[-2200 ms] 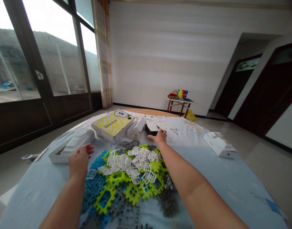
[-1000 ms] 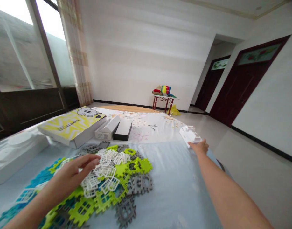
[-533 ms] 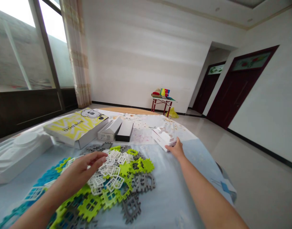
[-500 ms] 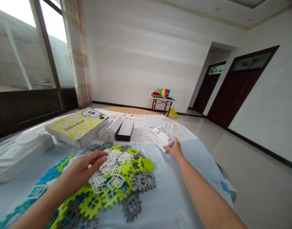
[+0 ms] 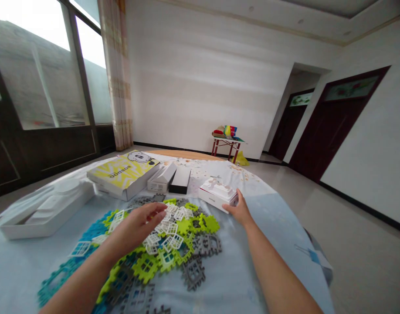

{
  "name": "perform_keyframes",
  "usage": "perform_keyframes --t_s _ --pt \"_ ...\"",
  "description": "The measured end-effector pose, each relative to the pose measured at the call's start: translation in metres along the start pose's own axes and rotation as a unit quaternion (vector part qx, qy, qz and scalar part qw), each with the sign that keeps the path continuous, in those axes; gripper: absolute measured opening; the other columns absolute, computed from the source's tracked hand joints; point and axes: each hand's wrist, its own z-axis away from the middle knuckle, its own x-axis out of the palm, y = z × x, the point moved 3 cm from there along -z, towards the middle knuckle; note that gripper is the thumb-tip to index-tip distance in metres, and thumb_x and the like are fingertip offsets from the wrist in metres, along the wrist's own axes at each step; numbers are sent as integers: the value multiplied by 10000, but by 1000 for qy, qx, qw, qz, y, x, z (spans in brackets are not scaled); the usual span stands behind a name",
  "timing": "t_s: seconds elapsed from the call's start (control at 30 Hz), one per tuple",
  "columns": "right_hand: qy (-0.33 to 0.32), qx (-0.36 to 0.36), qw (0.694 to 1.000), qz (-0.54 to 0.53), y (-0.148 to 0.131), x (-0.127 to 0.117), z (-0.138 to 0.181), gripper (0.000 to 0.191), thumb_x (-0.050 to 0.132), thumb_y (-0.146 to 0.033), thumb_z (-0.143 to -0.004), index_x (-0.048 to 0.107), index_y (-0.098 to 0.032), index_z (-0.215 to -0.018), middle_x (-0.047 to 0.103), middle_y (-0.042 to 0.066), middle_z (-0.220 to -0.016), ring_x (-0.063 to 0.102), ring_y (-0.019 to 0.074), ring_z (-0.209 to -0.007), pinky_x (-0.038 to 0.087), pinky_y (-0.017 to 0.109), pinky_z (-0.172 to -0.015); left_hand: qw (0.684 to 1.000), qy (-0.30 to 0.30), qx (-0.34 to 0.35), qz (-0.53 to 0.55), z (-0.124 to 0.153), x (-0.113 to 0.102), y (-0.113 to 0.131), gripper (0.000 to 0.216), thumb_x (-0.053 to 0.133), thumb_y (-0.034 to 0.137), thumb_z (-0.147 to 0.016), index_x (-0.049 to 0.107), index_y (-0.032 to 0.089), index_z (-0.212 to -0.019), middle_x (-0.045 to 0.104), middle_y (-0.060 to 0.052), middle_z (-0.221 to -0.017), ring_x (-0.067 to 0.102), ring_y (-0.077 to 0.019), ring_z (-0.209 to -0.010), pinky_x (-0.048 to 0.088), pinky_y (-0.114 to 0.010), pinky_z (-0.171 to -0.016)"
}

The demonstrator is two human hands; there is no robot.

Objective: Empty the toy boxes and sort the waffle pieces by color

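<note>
My right hand [image 5: 239, 209] rests against the near side of a small white box [image 5: 217, 194] that lies on the pale blue cloth [image 5: 278, 244]; its fingers curl round the box's right end. My left hand [image 5: 141, 221] hovers over a heap of interlocking plastic tiles [image 5: 174, 237] in green, grey, blue and white, fingers stretched out and holding nothing. The white lattice pieces lie just under its fingertips.
A yellow box [image 5: 125, 173] with a cartoon face, a long white box [image 5: 161, 177] and a black box [image 5: 181, 180] lie in a row beyond the heap. A white tray [image 5: 48, 209] sits at the left. A small red table [image 5: 226, 146] stands by the far wall.
My right hand reached from the black box to the white box at the table's right edge and drew it in beside the tiles. My left hand moved onto the heap.
</note>
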Motion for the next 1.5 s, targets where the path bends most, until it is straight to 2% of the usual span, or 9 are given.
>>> perform_keyframes --t_s 0.23,0.37,0.5,0.63,0.73,0.9,1.07,1.2,1.5 --pt "-153 -26 974 -167 -75 -3 21 1098 785 -376 -528 161 -250 -1422 345 129 -1388 464 269 -1163 432 417 -919 996 87 14 2 -2 -1 -5 480 492 468 -787 516 222 -1198 583 -99 -1185 579 -238 -1035 493 -371 -834" --pt "-259 -56 937 -230 -117 5 42 1044 792 -315 -553 197 -281 -1411 346 101 -1400 382 253 -1243 399 394 -958 994 104 -12 -4 -2 -9 -12 699 550 501 -739 348 238 -1354 429 -125 -1371 501 -274 -1159 425 -451 -942" --pt "-336 -78 907 -243 -139 17 63 1043 801 -275 -548 211 -285 -1408 342 103 -1405 403 252 -1231 381 392 -979 998 63 1 26 1 -22 -20 805 621 490 -683 299 272 -1388 327 -94 -1454 319 -287 -1308 275 -486 -1058" --pt "-370 -82 898 -222 -149 25 78 1052 785 -286 -567 170 -291 -1420 318 128 -1415 526 251 -1100 450 405 -901 989 -24 -19 142 4 -27 -18 761 656 426 -669 368 255 -1352 464 -94 -1362 423 -271 -1241 324 -463 -1033" --pt "-345 -116 912 -190 -151 25 80 1094 768 -303 -594 67 -300 -1433 294 135 -1425 517 254 -1113 472 414 -873 978 3 -24 207 5 -32 -11 678 687 366 -644 467 211 -1267 553 -106 -1259 503 -263 -1155 363 -446 -1005" --pt "-222 -211 949 -78 -151 23 78 1066 731 -320 -637 29 -276 -1439 237 127 -1443 327 276 -1283 423 449 -947 936 212 -30 281 5 -55 -10 634 705 342 -626 515 152 -1200 586 -127 -1184 533 -267 -1089 379 -446 -980" --pt "-149 -337 929 40 -167 34 88 1046 710 -290 -652 25 -255 -1442 210 117 -1439 208 291 -1333 284 502 -1064 878 348 -34 328 10 -79 -20 608 676 418 -641 523 166 -1173 611 -92 -1106 584 -238 -959 466 -406 -858" --pt "-128 -426 891 89 -180 46 95 992 661 -189 -671 38 -223 -1442 225 118 -1430 182 298 -1337 238 502 -1094 866 384 -51 316 13 -84 -26 594 682 441 -622 546 166 -1130 619 -84 -1061 589 -237 -924 486 -380 -805" --pt "-86 -466 872 121 -177 48 97 932 606 -182 -712 30 -225 -1444 240 105 -1432 195 304 -1334 264 511 -1084 861 400 -66 306 10 -84 -27 640 703 430 -588 534 180 -1152 623 -74 -1038 575 -260 -955 487 -410 -807"
